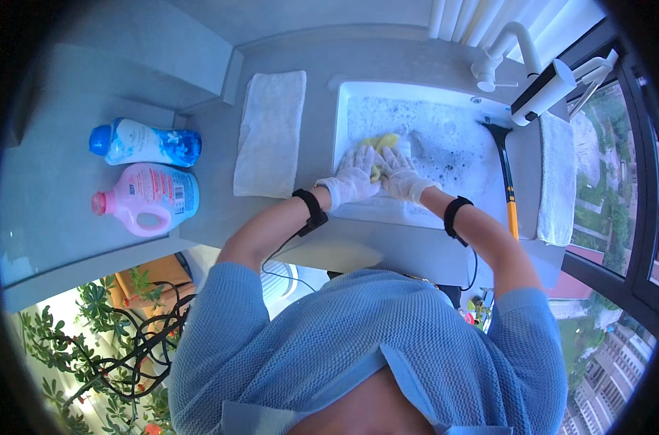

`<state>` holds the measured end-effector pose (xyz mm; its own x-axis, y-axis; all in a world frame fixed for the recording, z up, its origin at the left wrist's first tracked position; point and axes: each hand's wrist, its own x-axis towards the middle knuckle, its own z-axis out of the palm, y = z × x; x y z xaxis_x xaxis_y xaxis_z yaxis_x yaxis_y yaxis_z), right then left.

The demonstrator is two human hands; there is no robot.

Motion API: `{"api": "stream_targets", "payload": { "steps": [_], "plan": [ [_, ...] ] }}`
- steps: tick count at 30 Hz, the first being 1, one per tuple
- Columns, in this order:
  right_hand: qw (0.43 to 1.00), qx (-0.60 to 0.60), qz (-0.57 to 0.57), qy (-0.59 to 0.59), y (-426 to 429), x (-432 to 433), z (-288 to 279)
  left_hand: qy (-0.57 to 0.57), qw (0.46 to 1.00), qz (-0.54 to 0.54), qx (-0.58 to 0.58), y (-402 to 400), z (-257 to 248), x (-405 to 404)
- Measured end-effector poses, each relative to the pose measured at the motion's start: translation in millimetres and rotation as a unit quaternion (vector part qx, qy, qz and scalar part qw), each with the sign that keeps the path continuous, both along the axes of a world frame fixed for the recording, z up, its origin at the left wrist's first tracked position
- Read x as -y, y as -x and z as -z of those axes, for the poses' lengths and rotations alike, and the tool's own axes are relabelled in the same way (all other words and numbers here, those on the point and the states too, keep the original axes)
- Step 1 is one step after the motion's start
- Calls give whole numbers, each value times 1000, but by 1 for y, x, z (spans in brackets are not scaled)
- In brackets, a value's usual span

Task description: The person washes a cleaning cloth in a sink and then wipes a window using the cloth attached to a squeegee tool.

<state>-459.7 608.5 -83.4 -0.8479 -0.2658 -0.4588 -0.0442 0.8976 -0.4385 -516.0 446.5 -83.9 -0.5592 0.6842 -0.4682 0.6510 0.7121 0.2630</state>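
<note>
Both of my hands wear thin, pale gloves and are side by side at the near left part of a white sink [416, 87] filled with suds. My left hand [356, 176] and my right hand [402, 174] press down on a wet yellow cloth [385, 142], which shows beyond the fingers and between the hands. Something whitish lies in the water just past my right fingers. The fingers' undersides are hidden, and whether either hand grips the cloth does not show.
A squeegee [506, 168] with a yellow-ended handle leans over the sink's right side, near the white faucet [487, 68]. A folded white towel [270, 133] lies left of the sink, another towel [556, 179] right. Farther left lie a blue-capped bottle [150, 142] and a pink jug [150, 198].
</note>
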Motion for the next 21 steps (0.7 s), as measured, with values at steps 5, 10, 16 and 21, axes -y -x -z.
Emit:
{"api": "stream_targets", "payload": {
  "steps": [5, 10, 16, 21],
  "plan": [
    [983, 66, -149, 84, -19, -9, 0, 43, 991, 18, 125, -31, -40, 8],
    [990, 28, -139, -21, 14, -13, 6, -14, 995, 93, -18, -12, -13, 1],
    [980, 4, -190, -50, 43, -18, 1, -3, 922, 299, -246, 15, 1, -14],
    [988, -11, -100, 113, -31, -4, 24, -177, 979, 14, -99, -39, 12, 16]
  ]
}}
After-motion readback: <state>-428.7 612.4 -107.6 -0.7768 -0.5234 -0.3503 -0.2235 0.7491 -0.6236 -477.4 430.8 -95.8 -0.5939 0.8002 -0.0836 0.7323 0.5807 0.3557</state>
